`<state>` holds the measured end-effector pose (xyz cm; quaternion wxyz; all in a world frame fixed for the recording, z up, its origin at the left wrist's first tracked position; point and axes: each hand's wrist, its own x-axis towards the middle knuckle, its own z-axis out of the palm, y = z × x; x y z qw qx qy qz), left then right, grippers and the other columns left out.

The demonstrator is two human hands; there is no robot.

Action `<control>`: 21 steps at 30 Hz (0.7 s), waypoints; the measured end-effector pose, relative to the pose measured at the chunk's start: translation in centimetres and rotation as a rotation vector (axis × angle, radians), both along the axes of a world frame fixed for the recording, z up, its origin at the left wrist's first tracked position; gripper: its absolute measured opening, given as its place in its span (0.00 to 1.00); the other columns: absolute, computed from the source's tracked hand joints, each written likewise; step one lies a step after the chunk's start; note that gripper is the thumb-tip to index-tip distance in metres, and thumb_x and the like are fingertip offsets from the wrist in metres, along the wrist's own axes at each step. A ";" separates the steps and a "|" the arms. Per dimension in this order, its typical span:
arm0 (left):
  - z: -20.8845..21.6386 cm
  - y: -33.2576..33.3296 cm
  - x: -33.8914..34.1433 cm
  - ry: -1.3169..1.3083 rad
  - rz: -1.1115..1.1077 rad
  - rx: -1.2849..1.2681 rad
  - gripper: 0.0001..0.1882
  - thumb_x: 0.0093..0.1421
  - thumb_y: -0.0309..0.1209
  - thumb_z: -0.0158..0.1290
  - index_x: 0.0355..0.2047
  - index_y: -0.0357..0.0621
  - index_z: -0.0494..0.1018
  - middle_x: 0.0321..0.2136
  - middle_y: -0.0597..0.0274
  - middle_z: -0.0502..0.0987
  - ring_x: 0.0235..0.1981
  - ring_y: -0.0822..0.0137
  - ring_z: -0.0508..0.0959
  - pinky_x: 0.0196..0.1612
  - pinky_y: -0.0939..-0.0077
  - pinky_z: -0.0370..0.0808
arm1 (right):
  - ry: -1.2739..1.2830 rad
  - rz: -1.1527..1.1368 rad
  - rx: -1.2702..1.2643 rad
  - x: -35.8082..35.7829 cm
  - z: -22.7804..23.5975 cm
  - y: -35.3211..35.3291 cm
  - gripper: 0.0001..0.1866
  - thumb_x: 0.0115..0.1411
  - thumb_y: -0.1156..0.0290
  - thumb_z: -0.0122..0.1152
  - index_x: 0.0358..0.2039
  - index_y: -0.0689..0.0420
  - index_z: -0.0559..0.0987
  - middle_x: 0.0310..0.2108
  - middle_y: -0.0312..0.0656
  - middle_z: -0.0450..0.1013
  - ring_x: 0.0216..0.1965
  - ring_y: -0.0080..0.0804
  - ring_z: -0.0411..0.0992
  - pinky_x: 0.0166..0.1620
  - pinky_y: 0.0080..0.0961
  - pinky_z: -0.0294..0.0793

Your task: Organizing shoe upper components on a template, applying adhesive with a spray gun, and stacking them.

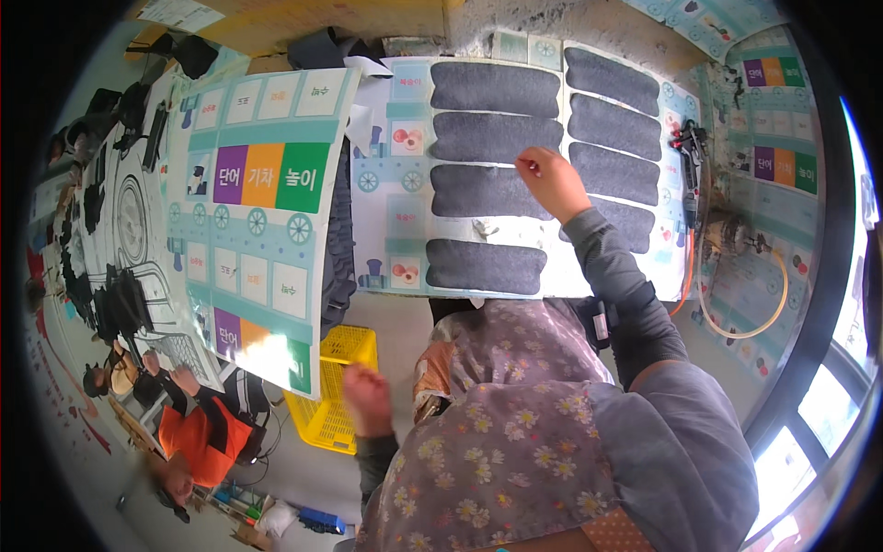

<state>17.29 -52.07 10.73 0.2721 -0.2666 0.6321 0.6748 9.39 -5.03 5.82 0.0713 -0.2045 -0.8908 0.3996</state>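
Dark grey felt-like fabric pieces (497,89), long with wavy ends, lie flat in two columns on the table. My right hand (555,189) is over the inner end of the third piece (478,191) in the left column. Its fingers are pinched together, and whatever they hold, if anything, is too small to make out. Below that piece, a small pale scrap (485,228) lies in the gap above the lowest piece (486,267). My left hand (368,400) hangs low beside a yellow plastic basket (368,350), away from the table; motion smears its fingers.
A printed sheet-covered board (248,129) stands at the left, with stacked dark pieces (338,230) beside it. At the table's right edge are a black clamp-like tool (690,152) and a hose (782,299). Farther left, a person in an orange top (198,437) works at another table.
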 end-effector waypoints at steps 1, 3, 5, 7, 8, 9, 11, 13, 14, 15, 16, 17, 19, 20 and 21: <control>-0.7 3.4 0.3 -0.214 0.268 0.289 0.07 0.65 0.30 0.46 0.38 0.41 0.71 0.30 0.67 0.74 0.31 0.76 0.71 0.31 0.82 0.70 | 0.006 -0.020 -0.042 0.8 -0.1 0.2 0.06 0.56 0.70 0.60 0.31 0.60 0.78 0.29 0.46 0.75 0.31 0.42 0.75 0.35 0.32 0.74; 1.7 12.7 -3.8 -0.207 -0.068 -0.030 0.08 0.65 0.32 0.48 0.35 0.41 0.74 0.29 0.68 0.72 0.32 0.74 0.71 0.41 0.80 0.69 | -0.077 -0.018 -0.047 3.2 -1.0 0.3 0.07 0.56 0.70 0.60 0.31 0.60 0.78 0.28 0.46 0.75 0.30 0.42 0.75 0.34 0.32 0.73; -0.6 17.0 -7.7 0.024 -0.253 0.047 0.11 0.65 0.35 0.50 0.38 0.40 0.73 0.34 0.66 0.74 0.37 0.76 0.72 0.43 0.81 0.68 | -0.166 0.032 -0.096 5.1 -1.2 -0.3 0.06 0.56 0.71 0.59 0.31 0.61 0.77 0.28 0.46 0.75 0.29 0.43 0.74 0.34 0.33 0.73; -3.1 21.5 -12.3 0.395 -0.481 -0.088 0.16 0.66 0.33 0.49 0.48 0.32 0.70 0.46 0.55 0.75 0.47 0.67 0.75 0.50 0.76 0.71 | -0.183 0.088 -0.118 7.1 -1.1 -1.0 0.06 0.56 0.72 0.59 0.31 0.61 0.77 0.28 0.46 0.75 0.29 0.42 0.74 0.34 0.33 0.73; -4.3 23.9 -14.3 0.535 -0.565 -0.189 0.17 0.65 0.33 0.50 0.48 0.32 0.70 0.45 0.52 0.75 0.46 0.63 0.76 0.49 0.73 0.71 | -0.194 0.136 -0.131 8.0 -1.1 -1.1 0.06 0.56 0.72 0.59 0.31 0.61 0.77 0.28 0.45 0.75 0.29 0.42 0.74 0.34 0.33 0.73; -5.0 26.0 -16.2 0.679 -0.646 -0.294 0.18 0.64 0.33 0.50 0.48 0.32 0.70 0.43 0.50 0.75 0.44 0.60 0.76 0.48 0.70 0.72 | -0.195 0.129 -0.132 8.7 -0.9 -1.3 0.06 0.56 0.72 0.59 0.31 0.61 0.77 0.28 0.45 0.75 0.29 0.42 0.74 0.34 0.33 0.73; -9.4 27.7 -19.3 0.916 -0.581 -0.558 0.16 0.62 0.33 0.51 0.45 0.34 0.72 0.40 0.46 0.76 0.43 0.53 0.75 0.46 0.64 0.71 | -0.242 0.137 -0.142 9.5 -0.3 -2.1 0.05 0.56 0.73 0.58 0.30 0.60 0.78 0.29 0.45 0.75 0.30 0.41 0.74 0.35 0.33 0.73; -11.8 28.1 -21.3 0.870 -0.607 -0.609 0.15 0.61 0.33 0.50 0.44 0.34 0.72 0.40 0.46 0.76 0.43 0.51 0.75 0.46 0.63 0.71 | -0.224 0.131 -0.165 10.6 -0.4 -2.2 0.05 0.56 0.74 0.58 0.31 0.61 0.77 0.29 0.44 0.74 0.29 0.39 0.73 0.34 0.31 0.73; -12.7 28.0 -21.9 0.822 -0.627 -0.661 0.15 0.61 0.33 0.50 0.42 0.34 0.73 0.40 0.46 0.76 0.44 0.50 0.75 0.47 0.62 0.71 | -0.208 0.131 -0.185 11.1 -0.4 -2.2 0.05 0.56 0.75 0.59 0.32 0.62 0.77 0.30 0.43 0.74 0.28 0.37 0.73 0.32 0.30 0.73; -13.0 28.2 -22.3 0.848 -0.664 -0.667 0.14 0.61 0.34 0.49 0.39 0.34 0.73 0.39 0.47 0.77 0.43 0.50 0.76 0.45 0.62 0.71 | -0.213 0.099 -0.197 11.5 -0.2 -2.0 0.05 0.56 0.75 0.59 0.31 0.62 0.77 0.29 0.43 0.74 0.28 0.37 0.73 0.32 0.30 0.72; -13.2 28.3 -22.4 0.849 -0.674 -0.668 0.14 0.61 0.34 0.49 0.39 0.34 0.73 0.39 0.47 0.77 0.43 0.50 0.76 0.45 0.62 0.71 | -0.213 0.091 -0.203 12.0 -0.2 -1.9 0.05 0.56 0.75 0.59 0.31 0.62 0.77 0.29 0.43 0.74 0.28 0.37 0.73 0.32 0.30 0.72; -13.0 28.6 -22.8 0.777 -0.694 -0.686 0.14 0.61 0.34 0.50 0.39 0.34 0.74 0.39 0.47 0.77 0.41 0.51 0.76 0.45 0.62 0.72 | -0.227 0.067 -0.210 12.4 -0.4 -1.7 0.04 0.56 0.74 0.59 0.31 0.61 0.77 0.29 0.44 0.74 0.29 0.38 0.73 0.33 0.31 0.73; -13.1 28.7 -23.5 0.656 -0.737 -0.703 0.14 0.60 0.35 0.51 0.39 0.35 0.73 0.38 0.49 0.78 0.39 0.53 0.78 0.43 0.63 0.73 | -0.238 0.037 -0.224 12.9 -0.7 -1.4 0.04 0.56 0.73 0.58 0.30 0.60 0.77 0.29 0.45 0.74 0.30 0.40 0.74 0.34 0.32 0.73; -13.2 28.7 -23.6 0.658 -0.751 -0.704 0.14 0.60 0.35 0.51 0.39 0.35 0.73 0.38 0.49 0.78 0.39 0.53 0.78 0.43 0.63 0.73 | -0.241 0.024 -0.217 13.1 -0.9 -1.2 0.04 0.56 0.73 0.59 0.30 0.60 0.77 0.29 0.44 0.74 0.29 0.40 0.74 0.33 0.32 0.73; -13.2 28.7 -23.7 0.728 -0.737 -0.689 0.13 0.60 0.35 0.51 0.38 0.36 0.72 0.38 0.49 0.78 0.39 0.53 0.78 0.43 0.63 0.72 | -0.245 0.011 -0.209 13.2 -1.2 -1.1 0.05 0.56 0.73 0.59 0.31 0.60 0.77 0.29 0.44 0.74 0.29 0.41 0.74 0.33 0.32 0.73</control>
